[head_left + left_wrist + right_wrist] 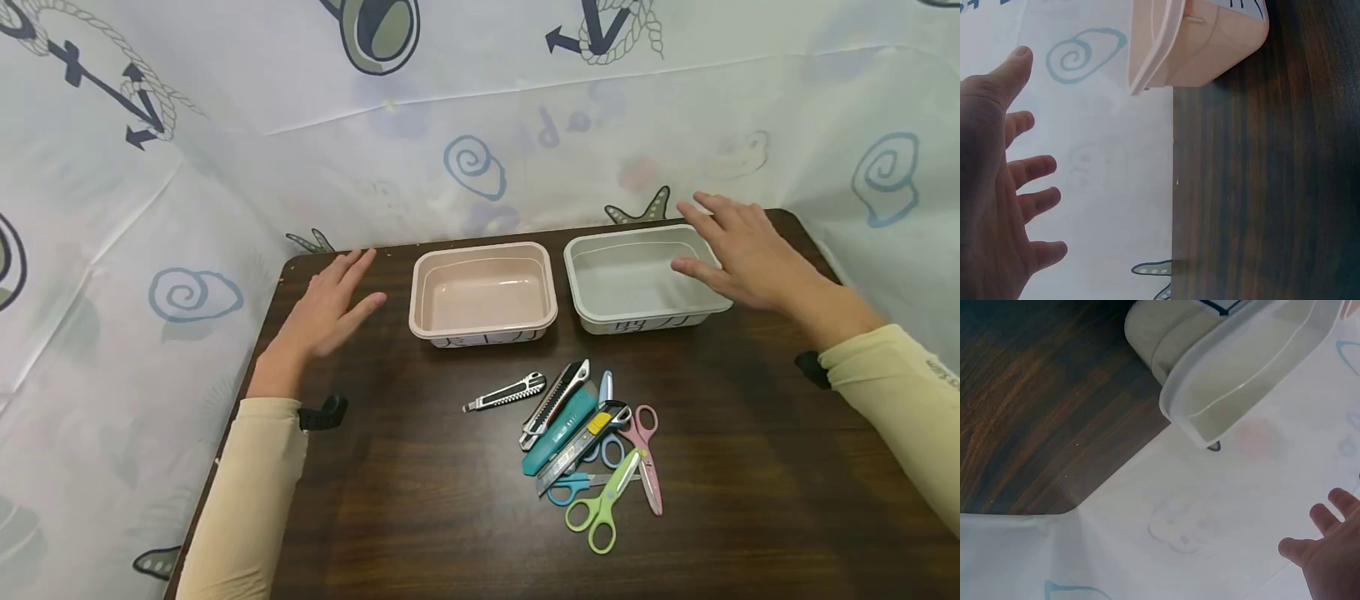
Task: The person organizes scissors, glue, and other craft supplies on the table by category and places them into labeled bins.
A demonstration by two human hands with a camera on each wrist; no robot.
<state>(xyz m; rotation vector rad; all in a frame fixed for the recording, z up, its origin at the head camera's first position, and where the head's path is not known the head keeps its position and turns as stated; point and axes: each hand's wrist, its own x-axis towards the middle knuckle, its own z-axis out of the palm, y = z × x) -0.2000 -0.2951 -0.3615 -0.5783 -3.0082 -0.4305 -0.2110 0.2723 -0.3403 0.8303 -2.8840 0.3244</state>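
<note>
My left hand [318, 312] hovers with spread fingers to the left of a pink plastic bin [483, 287], holding nothing. In the head view my right hand [750, 250] overlaps the right end of a pale grey-green bin [630, 275]; its fingers are extended and hold nothing. In front of the bins lies a pile: a teal utility knife [561, 427], a grey knife with a yellow slider [581, 450], a black-and-silver cutter [553, 406], green scissors [603, 504], pink scissors [647, 467] and blue scissors [573, 485]. A small cutter [506, 392] sits just left of them.
Both bins stand side by side near the back edge of a dark wooden table [405, 500], with handwritten labels on their fronts. A white patterned cloth [360, 167] hangs behind the table and along its left and right sides.
</note>
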